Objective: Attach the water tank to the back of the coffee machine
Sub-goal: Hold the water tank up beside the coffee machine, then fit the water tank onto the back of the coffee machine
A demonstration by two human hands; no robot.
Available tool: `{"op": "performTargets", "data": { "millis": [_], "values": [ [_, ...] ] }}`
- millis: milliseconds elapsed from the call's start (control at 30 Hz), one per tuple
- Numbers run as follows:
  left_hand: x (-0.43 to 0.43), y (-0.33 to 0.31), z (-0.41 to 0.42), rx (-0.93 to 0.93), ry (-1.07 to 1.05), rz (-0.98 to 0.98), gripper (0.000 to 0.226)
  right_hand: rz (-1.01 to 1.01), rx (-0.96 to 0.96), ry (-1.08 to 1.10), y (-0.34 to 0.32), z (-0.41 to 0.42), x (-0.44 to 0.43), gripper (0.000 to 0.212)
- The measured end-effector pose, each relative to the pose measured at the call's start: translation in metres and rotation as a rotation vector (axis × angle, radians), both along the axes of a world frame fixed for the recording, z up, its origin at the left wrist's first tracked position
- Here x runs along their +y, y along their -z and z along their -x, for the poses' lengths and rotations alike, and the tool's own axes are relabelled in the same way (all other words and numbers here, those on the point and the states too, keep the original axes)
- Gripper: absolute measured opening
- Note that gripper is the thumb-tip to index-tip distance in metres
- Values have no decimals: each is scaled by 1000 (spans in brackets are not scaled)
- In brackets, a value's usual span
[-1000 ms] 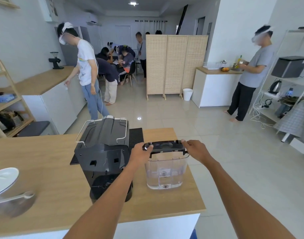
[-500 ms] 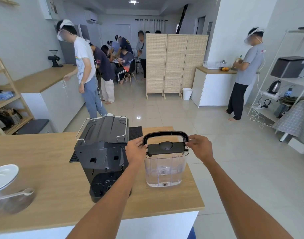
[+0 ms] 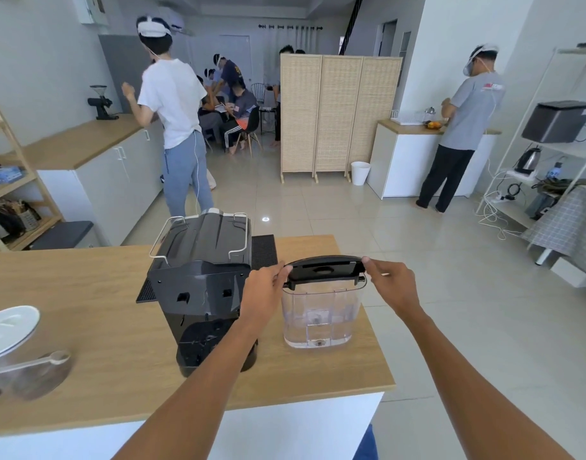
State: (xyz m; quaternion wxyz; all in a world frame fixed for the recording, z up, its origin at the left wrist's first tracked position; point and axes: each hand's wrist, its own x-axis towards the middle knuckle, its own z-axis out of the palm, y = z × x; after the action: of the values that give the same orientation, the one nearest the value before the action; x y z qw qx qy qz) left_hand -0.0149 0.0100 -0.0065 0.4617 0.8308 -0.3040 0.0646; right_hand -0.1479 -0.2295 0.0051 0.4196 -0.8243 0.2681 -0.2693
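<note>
Left hand (image 3: 264, 288), right hand (image 3: 392, 282) grip water tank (image 3: 321, 312) lid ends — tank between them, seemingly on counter (image 3: 86, 327), beside coffee machine (image 3: 202, 287).

Water tank (image 3: 321, 313) — clear, black lid, upright on counter, just right of black coffee machine (image 3: 202, 287) — not attached.

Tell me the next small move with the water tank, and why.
Probably lift the water tank and carry it left to the coffee machine. Both hands, left hand and right hand, grip its lid, yet it sits on the counter beside the machine, unattached.
</note>
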Motion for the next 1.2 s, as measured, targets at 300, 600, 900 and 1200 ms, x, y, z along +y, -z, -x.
{"op": "performTargets", "data": {
  "millis": [300,600,900,1200],
  "values": [
    [-4,-1,10,281,-72,-17,56,-165,51,-7,0,2,1,50],
    [5,7,13,285,27,-200,81,-29,191,-154,15,7,7,65],
    [2,17,7,317,64,-73,67,-2,231,-228,12,0,7,74],
    [0,25,15,484,93,91,79,-16,167,-230,35,1,15,81]
  ]
}}
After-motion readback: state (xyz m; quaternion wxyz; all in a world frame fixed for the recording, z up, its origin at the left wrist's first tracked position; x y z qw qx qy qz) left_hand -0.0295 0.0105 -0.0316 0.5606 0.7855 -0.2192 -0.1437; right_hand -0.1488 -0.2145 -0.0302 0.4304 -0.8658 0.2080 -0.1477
